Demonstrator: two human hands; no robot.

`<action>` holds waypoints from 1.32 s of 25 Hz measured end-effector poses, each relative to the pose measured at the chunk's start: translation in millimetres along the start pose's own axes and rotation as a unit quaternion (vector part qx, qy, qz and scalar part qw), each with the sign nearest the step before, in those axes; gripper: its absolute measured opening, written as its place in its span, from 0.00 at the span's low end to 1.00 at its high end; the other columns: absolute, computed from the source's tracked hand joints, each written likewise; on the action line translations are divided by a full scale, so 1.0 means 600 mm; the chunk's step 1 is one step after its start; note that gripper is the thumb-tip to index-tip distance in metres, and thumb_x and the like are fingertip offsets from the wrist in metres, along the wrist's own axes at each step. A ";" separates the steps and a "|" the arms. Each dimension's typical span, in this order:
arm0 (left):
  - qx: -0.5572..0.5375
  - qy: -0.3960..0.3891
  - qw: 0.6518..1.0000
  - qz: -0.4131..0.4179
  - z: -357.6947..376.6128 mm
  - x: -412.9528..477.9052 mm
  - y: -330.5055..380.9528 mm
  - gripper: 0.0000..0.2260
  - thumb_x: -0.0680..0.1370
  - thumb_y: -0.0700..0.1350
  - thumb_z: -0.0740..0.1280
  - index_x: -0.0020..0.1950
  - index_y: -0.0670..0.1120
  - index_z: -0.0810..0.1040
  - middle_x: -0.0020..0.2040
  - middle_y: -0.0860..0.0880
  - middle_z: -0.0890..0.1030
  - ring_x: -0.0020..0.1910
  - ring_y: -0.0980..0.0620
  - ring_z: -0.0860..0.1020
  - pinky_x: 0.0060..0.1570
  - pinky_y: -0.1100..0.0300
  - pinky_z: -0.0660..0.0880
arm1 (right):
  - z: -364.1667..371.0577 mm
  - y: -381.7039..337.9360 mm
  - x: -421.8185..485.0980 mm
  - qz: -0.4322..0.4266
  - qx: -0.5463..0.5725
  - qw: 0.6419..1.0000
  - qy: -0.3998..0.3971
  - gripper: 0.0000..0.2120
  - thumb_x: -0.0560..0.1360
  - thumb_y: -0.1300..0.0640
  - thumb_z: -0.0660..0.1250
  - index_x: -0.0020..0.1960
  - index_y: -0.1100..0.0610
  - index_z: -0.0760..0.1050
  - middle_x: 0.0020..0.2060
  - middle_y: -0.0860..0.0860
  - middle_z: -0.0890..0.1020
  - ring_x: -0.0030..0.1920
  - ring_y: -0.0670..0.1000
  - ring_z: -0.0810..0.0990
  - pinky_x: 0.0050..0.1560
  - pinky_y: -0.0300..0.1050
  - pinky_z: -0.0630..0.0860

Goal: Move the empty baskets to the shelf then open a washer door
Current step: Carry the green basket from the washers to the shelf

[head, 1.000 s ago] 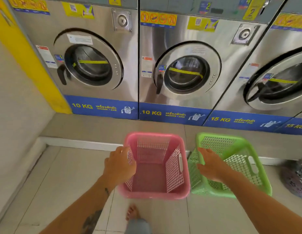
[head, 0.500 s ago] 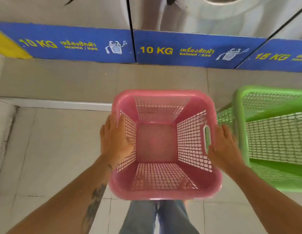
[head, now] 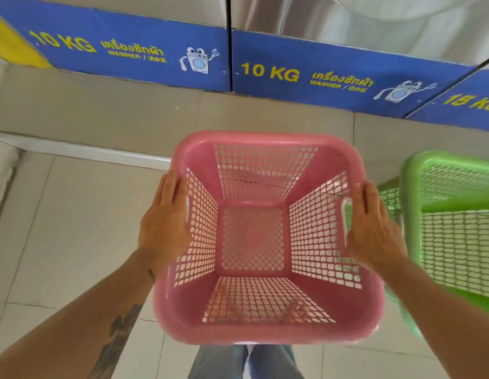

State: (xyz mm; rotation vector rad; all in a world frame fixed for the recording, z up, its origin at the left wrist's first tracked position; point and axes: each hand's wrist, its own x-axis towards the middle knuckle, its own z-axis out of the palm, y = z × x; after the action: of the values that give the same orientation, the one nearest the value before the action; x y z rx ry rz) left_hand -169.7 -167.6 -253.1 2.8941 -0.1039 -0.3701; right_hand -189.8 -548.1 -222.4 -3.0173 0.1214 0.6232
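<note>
**Pink basket held at both sides, green basket waiting to the right**

The pink basket [head: 265,242] is seen from above, empty, in front of the person's legs. It is flanked by both hands: the left hand [head: 165,228] is pressed flat against its left wall, the right hand [head: 374,231] against its right wall, each beside a handle slot. Each grip is judged to be clamped on the basket by palm pressure; whether fingers are hooked under the rim cannot be told. The basket sits squarely between the hands, neither hand nearer, so a straight two-handed lift is what the coming carry turns on. Nearly square plan, no clear long axis.

The green basket [head: 453,242] is set just beside it on the right, nearer the right hand, partly cut by the frame edge. No shelf is visible.

Both baskets are moulded plastic, glossy rounded rims, lattice walls and bases, tapering downward. The tiled floor [head: 68,228] is smooth and pale. The washer base panels [head: 306,77] are blue, marked 10 KG.
</note>
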 end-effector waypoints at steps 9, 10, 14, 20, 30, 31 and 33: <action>-0.044 0.092 0.981 -0.162 -0.244 -0.222 -0.013 0.38 0.68 0.39 0.71 0.75 0.51 0.60 0.72 0.47 0.67 0.62 0.39 0.73 0.53 0.43 0.78 | -0.269 -0.096 -0.052 -0.170 0.000 0.985 0.030 0.47 0.66 0.64 0.64 0.79 0.53 0.44 0.78 0.49 0.49 0.73 0.59 0.62 0.63 0.56 0.72; -0.042 0.101 0.976 -0.190 -0.267 -0.268 -0.006 0.37 0.68 0.39 0.70 0.75 0.51 0.60 0.72 0.47 0.66 0.62 0.38 0.73 0.53 0.43 0.77 | -0.291 -0.111 -0.070 -0.201 -0.002 0.979 0.033 0.47 0.66 0.64 0.64 0.79 0.53 0.44 0.78 0.50 0.49 0.72 0.59 0.62 0.63 0.56 0.72; -0.046 0.164 0.941 -0.292 -0.351 -0.465 0.035 0.34 0.70 0.39 0.68 0.75 0.50 0.61 0.72 0.47 0.66 0.60 0.40 0.73 0.52 0.47 0.76 | -0.373 -0.176 -0.160 -0.334 -0.036 0.940 0.060 0.46 0.69 0.61 0.65 0.79 0.56 0.42 0.77 0.53 0.50 0.73 0.60 0.61 0.65 0.55 0.71; -0.070 0.234 0.859 -0.451 -0.432 -0.815 0.081 0.35 0.70 0.40 0.68 0.76 0.51 0.61 0.70 0.49 0.68 0.62 0.46 0.73 0.55 0.51 0.78 | -0.456 -0.342 -0.347 -0.526 -0.118 0.835 0.105 0.44 0.69 0.56 0.65 0.79 0.57 0.45 0.77 0.52 0.52 0.72 0.56 0.65 0.55 0.47 0.73; -0.030 0.316 0.682 -0.660 -0.356 -1.507 0.159 0.31 0.66 0.41 0.68 0.70 0.48 0.70 0.67 0.45 0.73 0.56 0.41 0.78 0.45 0.49 0.78 | -0.335 -0.640 -0.919 -0.764 -0.092 0.636 0.063 0.43 0.66 0.58 0.68 0.75 0.52 0.51 0.69 0.46 0.61 0.56 0.51 0.74 0.38 0.41 0.71; -0.022 0.323 0.665 -0.673 -0.345 -1.574 0.172 0.31 0.67 0.41 0.67 0.70 0.49 0.69 0.66 0.46 0.74 0.56 0.41 0.78 0.45 0.49 0.79 | -0.312 -0.659 -0.983 -0.779 -0.089 0.617 0.061 0.43 0.65 0.58 0.68 0.75 0.51 0.51 0.68 0.45 0.61 0.53 0.49 0.73 0.35 0.38 0.69; -0.003 0.332 0.636 -0.697 -0.323 -1.698 0.198 0.30 0.68 0.41 0.66 0.71 0.49 0.68 0.66 0.48 0.74 0.56 0.43 0.79 0.43 0.48 0.81 | -0.264 -0.690 -1.112 -0.811 -0.080 0.578 0.054 0.44 0.65 0.57 0.68 0.75 0.49 0.50 0.67 0.44 0.62 0.51 0.48 0.72 0.32 0.37 0.67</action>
State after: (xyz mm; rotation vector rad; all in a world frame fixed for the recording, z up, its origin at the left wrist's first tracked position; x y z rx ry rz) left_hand -1109.1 -142.9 201.5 2.1790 2.2061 0.5322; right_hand -701.7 -104.0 205.2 -1.8030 -2.3194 0.1298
